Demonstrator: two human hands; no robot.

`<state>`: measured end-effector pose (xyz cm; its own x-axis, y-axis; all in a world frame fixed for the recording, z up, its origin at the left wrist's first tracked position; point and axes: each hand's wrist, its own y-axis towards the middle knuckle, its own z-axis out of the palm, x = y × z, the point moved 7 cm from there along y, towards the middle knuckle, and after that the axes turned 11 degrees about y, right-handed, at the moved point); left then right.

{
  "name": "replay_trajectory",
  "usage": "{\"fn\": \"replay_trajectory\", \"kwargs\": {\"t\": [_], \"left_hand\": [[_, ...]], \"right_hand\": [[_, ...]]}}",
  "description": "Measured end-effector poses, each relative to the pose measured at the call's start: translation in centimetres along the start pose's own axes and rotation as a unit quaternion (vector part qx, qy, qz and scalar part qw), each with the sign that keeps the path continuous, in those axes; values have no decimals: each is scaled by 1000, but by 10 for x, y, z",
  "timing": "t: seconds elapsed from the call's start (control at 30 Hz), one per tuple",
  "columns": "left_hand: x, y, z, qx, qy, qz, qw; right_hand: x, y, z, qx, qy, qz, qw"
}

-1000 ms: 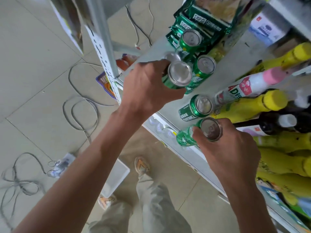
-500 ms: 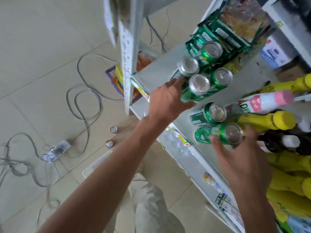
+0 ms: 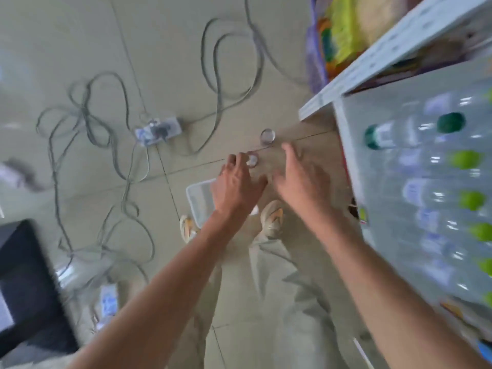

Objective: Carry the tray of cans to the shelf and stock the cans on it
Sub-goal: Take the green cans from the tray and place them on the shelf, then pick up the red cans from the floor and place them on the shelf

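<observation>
Two cans stand upright on the tiled floor, seen from above by their silver tops: one can (image 3: 267, 136) farther off, a second can (image 3: 252, 160) just beyond my left fingertips. My left hand (image 3: 235, 183) hangs over a white tray (image 3: 198, 199) on the floor, fingers apart, holding nothing. My right hand (image 3: 300, 177) is beside it, also open and holding nothing. The shelf (image 3: 343, 121) rises at the right. The view is blurred by motion.
Grey cables (image 3: 221, 62) loop over the floor around a power strip (image 3: 158, 130). Clear bottles (image 3: 436, 198) with green caps fill the shelf at the right. Bagged goods (image 3: 343, 30) sit on a lower shelf. A dark object (image 3: 26, 283) is at the lower left. My shoes (image 3: 271, 217) stand by the tray.
Both hands let go of the green cans on the shelf and dropped toward the floor. The view swung down from the shelf to the tray and two floor cans.
</observation>
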<state>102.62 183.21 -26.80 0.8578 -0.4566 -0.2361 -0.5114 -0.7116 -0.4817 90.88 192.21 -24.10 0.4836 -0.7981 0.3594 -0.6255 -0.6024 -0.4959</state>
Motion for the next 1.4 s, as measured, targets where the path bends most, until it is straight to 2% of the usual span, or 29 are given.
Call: {"fn": "replay_trajectory", "kwargs": {"t": [0.13, 0.23, 0.33, 0.37, 0.43, 0.5, 0.57, 0.63, 0.73, 0.9, 1.03, 1.17, 1.27, 1.4], "left_hand": [[57, 71, 100, 19, 16, -51, 998], [72, 121, 167, 31, -5, -60, 998], [69, 157, 229, 94, -7, -34, 995], [65, 166, 245, 109, 10, -14, 994], [57, 180, 265, 100, 37, 12, 994], [51, 188, 268, 76, 55, 23, 995], [53, 189, 255, 72, 40, 11, 997], [58, 178, 225, 70, 17, -12, 997], [50, 142, 143, 43, 6, -21, 999], [7, 68, -34, 5, -15, 40, 999], [-64, -9, -177, -11, -25, 144, 989], [-149, -80, -299, -85, -38, 218, 972], [-211, -116, -361, -119, -62, 258, 957], [-291, -138, -401, -138, -66, 310, 938]], "right_hand": [[-34, 135, 102, 81, -98, -28, 991], [-54, 196, 162, 129, -171, -41, 976], [-70, 235, 221, 155, -197, -38, 967], [-76, 243, 237, 152, -196, -30, 968], [-81, 255, 251, 95, -172, -32, 980], [-80, 259, 250, 38, -153, -43, 987], [-81, 250, 242, 29, -127, -27, 991], [-78, 232, 218, 22, -78, 9, 997], [-64, 183, 151, -8, -6, 74, 997], [-9, 55, -17, -133, 75, 146, 977], [44, -75, -180, -249, 82, 182, 948], [69, -179, -306, -287, 105, 198, 931], [58, -234, -371, -325, 118, 229, 910], [33, -273, -422, -377, 136, 264, 877]]}}
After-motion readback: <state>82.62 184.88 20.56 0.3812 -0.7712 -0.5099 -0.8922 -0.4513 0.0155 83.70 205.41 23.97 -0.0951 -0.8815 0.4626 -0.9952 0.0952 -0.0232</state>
